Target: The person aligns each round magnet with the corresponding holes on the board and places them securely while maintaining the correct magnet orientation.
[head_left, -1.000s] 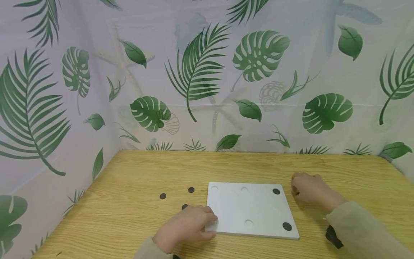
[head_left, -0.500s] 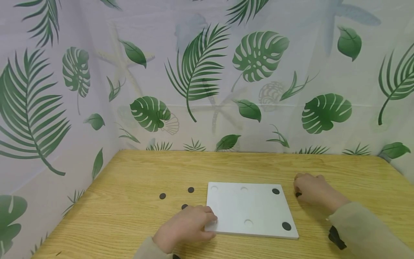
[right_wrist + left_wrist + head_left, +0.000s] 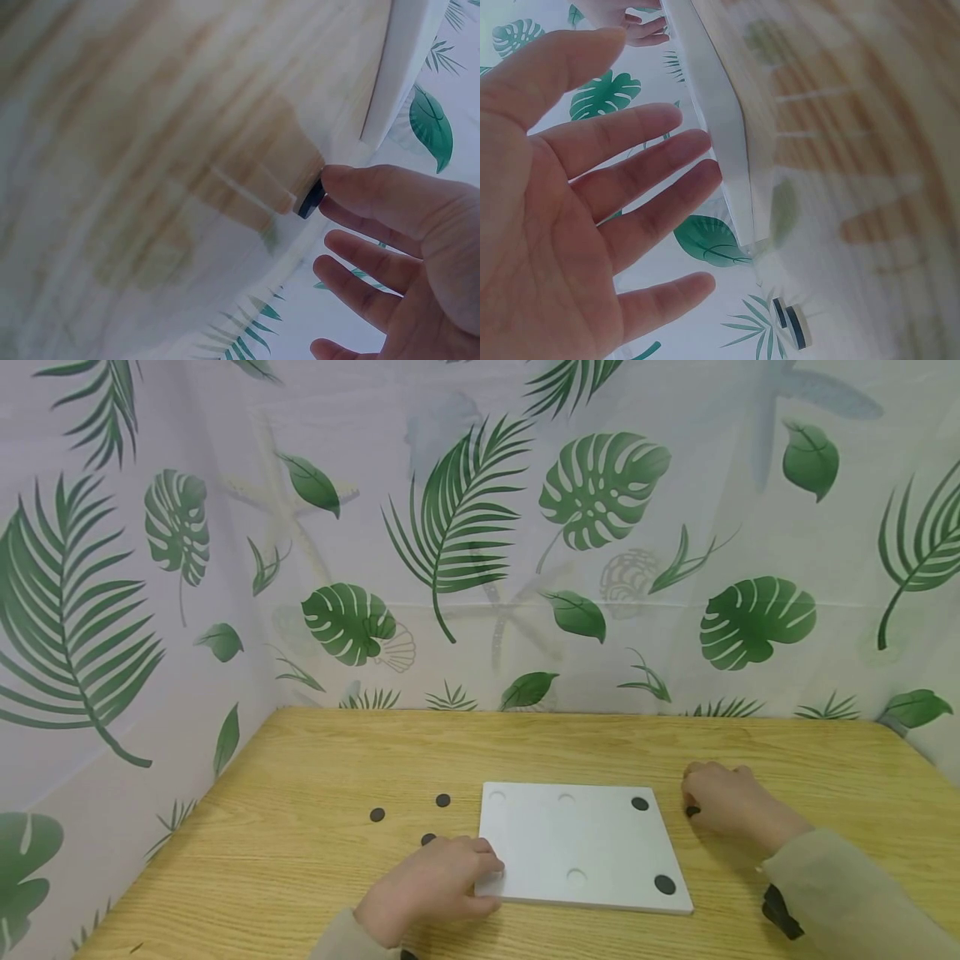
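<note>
A white board with shallow round recesses lies on the table, two black discs set in its right corners: a far one and a near one. My left hand rests its fingertips on the board's near left corner; in the left wrist view its fingers are spread and fairly straight. Right of the board, my right hand pinches another black disc between thumb and index finger, down at the tabletop. The hand hides most of this disc in the head view.
Left of the board, black discs lie loose on the wooden table: one farthest left, one at the back, and one partly behind my left hand. A leaf-printed cloth hangs behind the table.
My right hand has shifted slightly right, away from the board, and more of the black disc under it shows. The left hand and the board stay in place.
</note>
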`<action>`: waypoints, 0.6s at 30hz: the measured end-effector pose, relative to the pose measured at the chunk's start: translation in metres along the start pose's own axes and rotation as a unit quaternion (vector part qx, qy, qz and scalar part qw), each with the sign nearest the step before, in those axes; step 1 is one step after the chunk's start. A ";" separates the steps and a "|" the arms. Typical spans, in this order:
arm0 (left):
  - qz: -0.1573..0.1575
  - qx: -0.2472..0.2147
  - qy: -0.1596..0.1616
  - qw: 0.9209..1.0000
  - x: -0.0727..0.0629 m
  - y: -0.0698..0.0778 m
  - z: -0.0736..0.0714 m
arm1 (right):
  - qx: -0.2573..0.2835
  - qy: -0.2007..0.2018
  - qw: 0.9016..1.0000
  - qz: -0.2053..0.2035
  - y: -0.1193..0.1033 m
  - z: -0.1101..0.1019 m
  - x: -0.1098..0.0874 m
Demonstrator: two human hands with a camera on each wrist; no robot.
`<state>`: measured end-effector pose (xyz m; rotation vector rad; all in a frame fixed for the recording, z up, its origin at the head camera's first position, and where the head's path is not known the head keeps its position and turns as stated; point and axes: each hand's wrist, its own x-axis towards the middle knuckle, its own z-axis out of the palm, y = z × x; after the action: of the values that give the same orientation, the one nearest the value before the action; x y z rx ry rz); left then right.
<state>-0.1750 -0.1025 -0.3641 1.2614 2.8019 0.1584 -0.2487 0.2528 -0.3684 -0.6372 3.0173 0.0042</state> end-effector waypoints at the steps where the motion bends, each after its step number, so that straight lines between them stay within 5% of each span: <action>1: -0.001 0.000 0.000 1.000 0.000 0.000 0.000 | -0.001 0.001 1.000 0.000 0.000 0.000 0.000; 18: -0.005 0.001 -0.007 1.000 0.000 0.000 0.001 | 0.000 0.001 1.000 0.007 0.003 0.003 0.000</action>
<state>-0.1752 -0.1025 -0.3650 1.2437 2.7975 0.1458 -0.2500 0.2558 -0.3711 -0.6177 3.0231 0.0056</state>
